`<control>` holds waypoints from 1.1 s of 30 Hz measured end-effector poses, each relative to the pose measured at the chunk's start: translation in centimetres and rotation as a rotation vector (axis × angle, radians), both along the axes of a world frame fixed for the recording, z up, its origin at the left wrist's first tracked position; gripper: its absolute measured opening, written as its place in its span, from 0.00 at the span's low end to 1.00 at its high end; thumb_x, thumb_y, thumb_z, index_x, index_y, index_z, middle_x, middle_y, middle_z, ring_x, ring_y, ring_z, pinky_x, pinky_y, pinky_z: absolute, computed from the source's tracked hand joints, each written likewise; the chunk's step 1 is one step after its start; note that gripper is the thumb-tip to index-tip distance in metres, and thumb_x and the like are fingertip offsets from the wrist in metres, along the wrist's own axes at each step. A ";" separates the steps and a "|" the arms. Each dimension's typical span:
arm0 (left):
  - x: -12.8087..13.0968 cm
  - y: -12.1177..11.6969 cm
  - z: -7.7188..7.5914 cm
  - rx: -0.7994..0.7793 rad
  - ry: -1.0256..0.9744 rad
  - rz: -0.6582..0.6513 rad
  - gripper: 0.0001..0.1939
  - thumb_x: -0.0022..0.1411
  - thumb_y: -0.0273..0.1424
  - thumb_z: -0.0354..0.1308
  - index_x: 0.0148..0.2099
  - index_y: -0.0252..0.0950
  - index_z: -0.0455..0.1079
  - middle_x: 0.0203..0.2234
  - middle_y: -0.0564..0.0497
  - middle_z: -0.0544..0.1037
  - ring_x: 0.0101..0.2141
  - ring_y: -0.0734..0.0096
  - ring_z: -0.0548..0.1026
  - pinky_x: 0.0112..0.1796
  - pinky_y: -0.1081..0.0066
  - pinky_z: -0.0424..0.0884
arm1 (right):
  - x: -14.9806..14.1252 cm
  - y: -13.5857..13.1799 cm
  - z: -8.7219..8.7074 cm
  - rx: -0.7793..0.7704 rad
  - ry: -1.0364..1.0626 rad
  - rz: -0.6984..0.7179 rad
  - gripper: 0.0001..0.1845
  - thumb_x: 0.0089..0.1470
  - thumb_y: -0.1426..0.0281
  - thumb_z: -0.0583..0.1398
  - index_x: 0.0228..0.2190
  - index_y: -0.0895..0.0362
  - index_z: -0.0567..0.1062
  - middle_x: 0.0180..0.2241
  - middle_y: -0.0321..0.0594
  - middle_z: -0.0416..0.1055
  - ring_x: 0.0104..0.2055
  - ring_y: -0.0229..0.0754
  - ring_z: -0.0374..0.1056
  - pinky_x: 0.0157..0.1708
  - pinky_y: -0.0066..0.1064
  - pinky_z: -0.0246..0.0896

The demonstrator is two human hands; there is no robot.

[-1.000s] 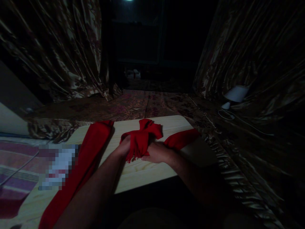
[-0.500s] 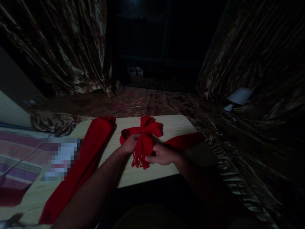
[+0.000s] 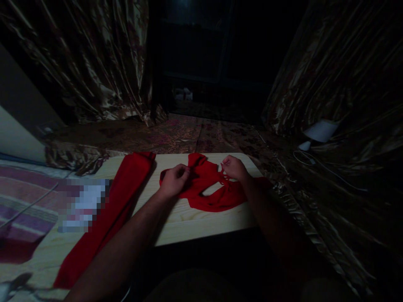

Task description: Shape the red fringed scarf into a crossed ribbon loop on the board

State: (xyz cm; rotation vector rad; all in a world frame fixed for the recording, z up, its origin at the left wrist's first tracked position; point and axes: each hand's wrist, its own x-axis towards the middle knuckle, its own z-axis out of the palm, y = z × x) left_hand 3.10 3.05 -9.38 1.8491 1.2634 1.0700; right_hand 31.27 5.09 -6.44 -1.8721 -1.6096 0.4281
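A red fringed scarf (image 3: pixel 204 180) lies in loose loops on the pale wooden table (image 3: pixel 176 218). At its left side, my left hand (image 3: pixel 174 181) is closed, with thumb and fingertips pinching the red cloth. My right hand (image 3: pixel 234 167) pinches fringe strands at the scarf's right side, held slightly above the table. A curved length of the scarf runs below both hands, and its far right end passes behind my right forearm. Another long folded red cloth (image 3: pixel 107 214) stretches diagonally along the table's left, partly behind my left forearm.
A blurred-out packet or sheet (image 3: pixel 85 205) lies at the table's left edge, beside a striped cloth (image 3: pixel 28 193). A lamp with a white shade (image 3: pixel 321 130) and a cable is at the right. Patterned curtains (image 3: pixel 119 63) hang on both sides of a dark window.
My right hand has moved up and to the right, drawing the fringed end away from the near middle. My left hand has shifted slightly up and right. A lower loop of scarf now shows.
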 end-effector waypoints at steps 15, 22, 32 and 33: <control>-1.3 6.9 0.2 -0.092 0.806 -0.107 0.25 0.51 0.42 0.66 0.50 0.36 0.75 0.41 0.38 0.82 0.40 0.53 0.80 0.35 0.68 0.69 | -5.9 5.8 -2.5 -0.207 -0.291 0.325 0.25 0.43 0.60 0.71 0.44 0.57 0.80 0.46 0.46 0.79 0.44 0.46 0.74 0.38 0.26 0.62; -3.4 8.5 0.5 -0.183 0.616 0.194 0.16 0.49 0.41 0.66 0.34 0.34 0.75 0.32 0.34 0.81 0.38 0.49 0.80 0.33 0.67 0.70 | -4.1 6.0 -1.4 -0.269 -0.230 0.094 0.16 0.47 0.70 0.64 0.38 0.63 0.81 0.40 0.57 0.79 0.40 0.52 0.76 0.33 0.29 0.63; -2.9 10.5 1.4 -0.198 0.004 0.365 0.28 0.55 0.34 0.61 0.57 0.31 0.66 0.39 0.40 0.80 0.35 0.62 0.79 0.34 0.68 0.74 | -1.9 6.7 -0.7 -0.002 -0.090 -0.165 0.24 0.53 0.78 0.54 0.53 0.64 0.69 0.50 0.53 0.74 0.50 0.46 0.71 0.48 0.30 0.64; -2.7 10.3 1.5 -0.142 0.003 0.379 0.32 0.55 0.33 0.61 0.61 0.32 0.63 0.44 0.38 0.79 0.39 0.61 0.79 0.38 0.67 0.75 | -2.1 6.5 -0.6 0.057 -0.124 -0.181 0.25 0.52 0.77 0.55 0.53 0.65 0.68 0.52 0.56 0.72 0.53 0.48 0.69 0.51 0.32 0.63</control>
